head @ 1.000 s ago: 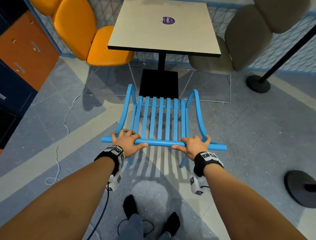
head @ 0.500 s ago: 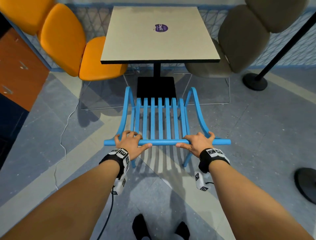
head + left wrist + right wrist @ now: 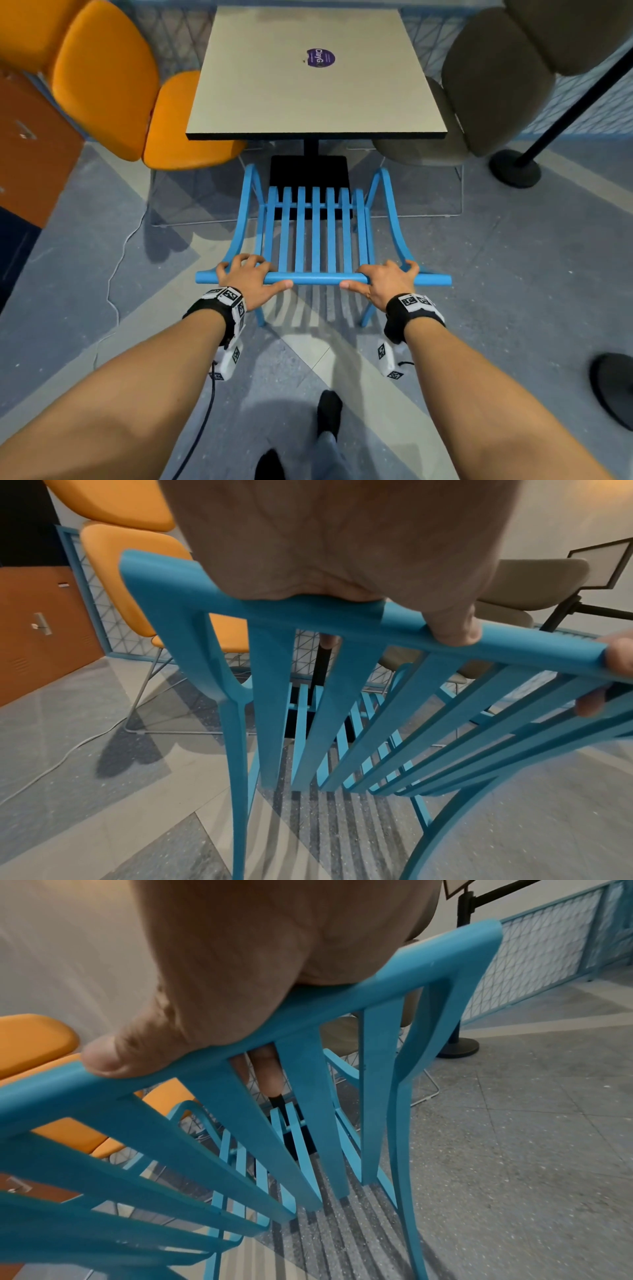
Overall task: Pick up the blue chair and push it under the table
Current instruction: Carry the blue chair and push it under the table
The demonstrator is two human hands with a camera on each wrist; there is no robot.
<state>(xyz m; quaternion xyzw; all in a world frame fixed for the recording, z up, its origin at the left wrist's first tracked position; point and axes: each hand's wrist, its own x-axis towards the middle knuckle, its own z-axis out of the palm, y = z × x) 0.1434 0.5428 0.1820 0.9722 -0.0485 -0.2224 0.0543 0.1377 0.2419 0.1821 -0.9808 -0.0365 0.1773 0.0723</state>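
Note:
A blue slatted chair [image 3: 315, 233] faces the square beige table [image 3: 308, 96], its front edge near the table's black base [image 3: 310, 171]. My left hand [image 3: 248, 275] grips the left part of the chair's top rail [image 3: 318, 278], fingers curled over it and thumb along the near side. My right hand [image 3: 385, 279] grips the right part the same way. In the left wrist view my left hand [image 3: 339, 561] wraps the blue chair's rail [image 3: 308, 615]. In the right wrist view my right hand [image 3: 240, 974] wraps the chair's rail [image 3: 342, 1001].
An orange chair [image 3: 137, 102] stands at the table's left side and a grey chair [image 3: 479, 102] at its right. A black post with a round base [image 3: 515, 168] stands at the right, another round base [image 3: 613, 387] at the lower right. A white cable [image 3: 116, 274] lies on the floor at the left.
The chair has moved forward toward the table with both hands holding its top rail. The table and side chairs now appear closer, and my feet have stepped forward.

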